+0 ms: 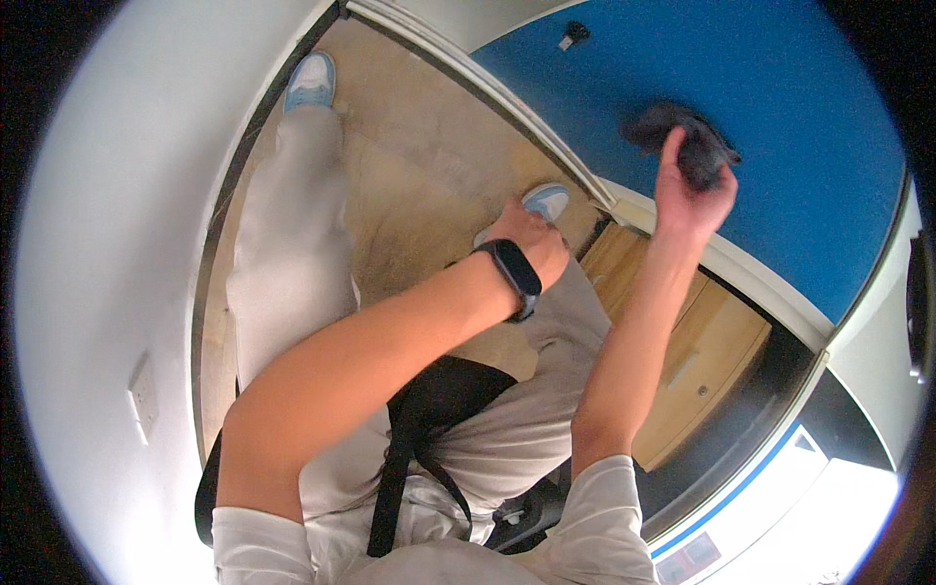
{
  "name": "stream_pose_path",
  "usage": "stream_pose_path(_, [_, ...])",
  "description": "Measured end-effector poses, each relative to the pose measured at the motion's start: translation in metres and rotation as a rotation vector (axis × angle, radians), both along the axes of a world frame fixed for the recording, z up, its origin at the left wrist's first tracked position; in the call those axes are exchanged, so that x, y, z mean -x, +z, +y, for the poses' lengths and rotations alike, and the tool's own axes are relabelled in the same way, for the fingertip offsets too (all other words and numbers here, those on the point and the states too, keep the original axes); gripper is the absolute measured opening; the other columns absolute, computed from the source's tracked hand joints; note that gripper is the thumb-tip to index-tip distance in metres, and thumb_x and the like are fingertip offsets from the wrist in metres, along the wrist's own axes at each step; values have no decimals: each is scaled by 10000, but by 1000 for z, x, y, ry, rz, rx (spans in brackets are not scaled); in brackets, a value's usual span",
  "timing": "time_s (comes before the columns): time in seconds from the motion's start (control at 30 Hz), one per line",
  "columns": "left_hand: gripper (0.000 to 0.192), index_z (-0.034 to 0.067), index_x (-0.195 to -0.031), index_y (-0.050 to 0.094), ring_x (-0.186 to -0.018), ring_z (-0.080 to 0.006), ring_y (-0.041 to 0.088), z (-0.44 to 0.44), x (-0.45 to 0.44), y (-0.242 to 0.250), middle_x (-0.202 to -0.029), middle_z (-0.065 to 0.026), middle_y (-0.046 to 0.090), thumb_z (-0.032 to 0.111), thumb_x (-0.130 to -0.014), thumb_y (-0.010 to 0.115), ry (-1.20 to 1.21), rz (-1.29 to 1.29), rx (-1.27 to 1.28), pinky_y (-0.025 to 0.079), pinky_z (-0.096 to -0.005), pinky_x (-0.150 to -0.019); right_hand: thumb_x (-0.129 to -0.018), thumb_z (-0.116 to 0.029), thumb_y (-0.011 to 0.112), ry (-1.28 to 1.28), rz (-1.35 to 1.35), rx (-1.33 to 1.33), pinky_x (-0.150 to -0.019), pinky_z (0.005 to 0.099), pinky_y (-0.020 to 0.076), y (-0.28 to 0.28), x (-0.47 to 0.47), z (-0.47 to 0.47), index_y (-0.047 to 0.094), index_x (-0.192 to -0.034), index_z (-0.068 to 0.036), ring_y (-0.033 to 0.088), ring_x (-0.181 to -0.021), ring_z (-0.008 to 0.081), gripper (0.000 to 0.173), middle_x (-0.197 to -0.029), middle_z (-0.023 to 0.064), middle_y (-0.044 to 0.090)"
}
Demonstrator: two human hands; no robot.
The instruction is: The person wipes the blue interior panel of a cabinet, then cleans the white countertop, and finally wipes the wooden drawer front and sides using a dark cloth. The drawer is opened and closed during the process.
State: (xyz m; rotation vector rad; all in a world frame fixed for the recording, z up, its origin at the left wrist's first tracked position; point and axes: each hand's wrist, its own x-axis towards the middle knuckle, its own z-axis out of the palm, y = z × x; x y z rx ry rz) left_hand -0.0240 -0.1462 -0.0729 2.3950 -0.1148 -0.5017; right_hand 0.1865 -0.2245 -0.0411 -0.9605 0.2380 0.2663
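Note:
My right hand (695, 194) grips a crumpled dark grey cloth (702, 157) between thumb and fingers. The cloth, slightly blurred, lies against a broad blue panel (797, 197). My left hand (530, 238), with a black smart band (515, 274) on its wrist, is over my right leg, close to the blue-and-white shoe (547, 199). Its fingers curl away from view, so whether they hold anything is hidden.
A small black object (575, 33) with a pale tip is near the panel's far edge. Pale trim (512, 110) borders the panel. A wooden drawer cabinet (695, 365) stands below my right arm. On the left is a white wall (110, 241) with a socket plate (144, 398).

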Motion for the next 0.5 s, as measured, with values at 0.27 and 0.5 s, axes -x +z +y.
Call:
stream_pose_path(0.27, [198, 85, -961, 699, -994, -258, 666, -13, 29, -11, -945, -83, 705, 171, -896, 532, 88, 23, -91, 460, -451, -931, -927, -277, 395, 48, 404, -54, -932, 551, 511, -179, -25, 48, 580, -1214, -64, 591, -1085, 368, 403, -1206, 165, 624])
stream_pose_path(0.5, [189, 98, -967, 693, -1012, -250, 645, 1, 29, -20, -959, -72, 690, 167, -888, 535, 151, 135, -110, 461, -435, -895, -975, -466, 378, 0, 516, 46, -901, 537, 514, -305, -28, 74, 614, -1261, -120, 602, -1117, 348, 507, -1260, 108, 639])
